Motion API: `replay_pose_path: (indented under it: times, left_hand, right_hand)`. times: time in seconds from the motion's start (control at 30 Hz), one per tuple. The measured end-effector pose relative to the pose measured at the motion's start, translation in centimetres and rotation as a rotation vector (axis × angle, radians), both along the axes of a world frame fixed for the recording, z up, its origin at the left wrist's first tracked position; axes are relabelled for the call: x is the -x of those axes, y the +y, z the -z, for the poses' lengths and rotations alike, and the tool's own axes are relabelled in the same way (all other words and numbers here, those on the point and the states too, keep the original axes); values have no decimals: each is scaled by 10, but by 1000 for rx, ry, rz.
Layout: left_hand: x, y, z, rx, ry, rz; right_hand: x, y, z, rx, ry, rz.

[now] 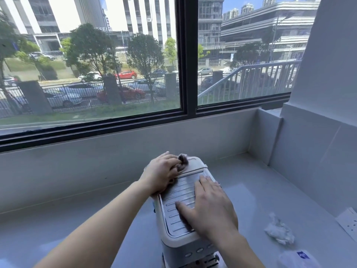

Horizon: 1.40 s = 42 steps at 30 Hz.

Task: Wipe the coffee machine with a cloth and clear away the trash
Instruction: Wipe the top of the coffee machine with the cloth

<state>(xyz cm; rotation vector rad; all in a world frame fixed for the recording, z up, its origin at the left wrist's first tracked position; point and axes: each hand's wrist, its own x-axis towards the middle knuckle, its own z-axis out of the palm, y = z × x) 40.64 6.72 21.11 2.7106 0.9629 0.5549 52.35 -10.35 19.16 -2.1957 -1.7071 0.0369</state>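
Observation:
A small white coffee machine point(173, 236) with a ribbed metal top stands on the pale counter at the bottom centre. My left hand point(161, 174) is closed around a bunched grey cloth point(183, 161) and presses it on the machine's far left top corner. My right hand point(209, 207) lies flat, fingers apart, on the ribbed top and holds nothing. A crumpled white tissue point(279, 232) lies on the counter to the right of the machine. A white packet with a blue mark point(299, 258) lies near the bottom right edge.
The counter point(77, 219) meets a grey wall below a large dark-framed window point(187, 74). A white wall and ledge point(309, 151) close in the right side, with a wall socket point(347, 223) low on it.

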Motion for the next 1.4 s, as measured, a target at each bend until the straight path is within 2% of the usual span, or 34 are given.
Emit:
replay_pose_path:
  times: [0.13, 0.27, 0.37, 0.5, 0.73, 0.83, 1.03, 1.1, 1.2, 1.23, 1.27, 1.33, 1.4]
  left_hand:
    - [34, -5, 12, -31, -100, -96]
    - [-6, -10, -1, -45, 116, -13]
    - [-52, -13, -12, -50, 148, 82]
    - [-45, -1, -11, -28, 75, -4]
    - [39, -15, 23, 38, -152, -166]
    - [41, -43, 24, 59, -228, -140]
    - [52, -125, 38, -35, -383, -10]
    - [53, -152, 44, -116, -398, 65]
    - [46, -165, 34, -194, -357, 104]
    - [41, -160, 22, -109, -411, 46]
    - [37, -154, 7, 61, -515, -24]
    - [27, -137, -20, 343, -783, -146]
    - [13, -124, -43, 479, -968, -173]
  right_hand:
    - [1, -1, 0, -31, -21, -3]
    - [3, -2, 0, -54, -26, 1]
    - [2, -4, 2, -140, -9, 27]
    - [3, -4, 1, -313, 38, 65]
    - [1, -3, 4, -289, 30, 99]
    - [2, -5, 3, -293, 21, 103]
    - [2, -5, 5, -332, 44, 91]
    - [1, -5, 5, -333, 165, 114]
    - [-7, -6, -7, -378, 584, 123]
    - [-10, -8, -12, -436, 718, 114]
    - [-13, -11, -17, -482, 811, 96]
    - [-11, -17, -26, -513, 956, -19]
    - [-6, -22, -32, -501, 1107, -214]
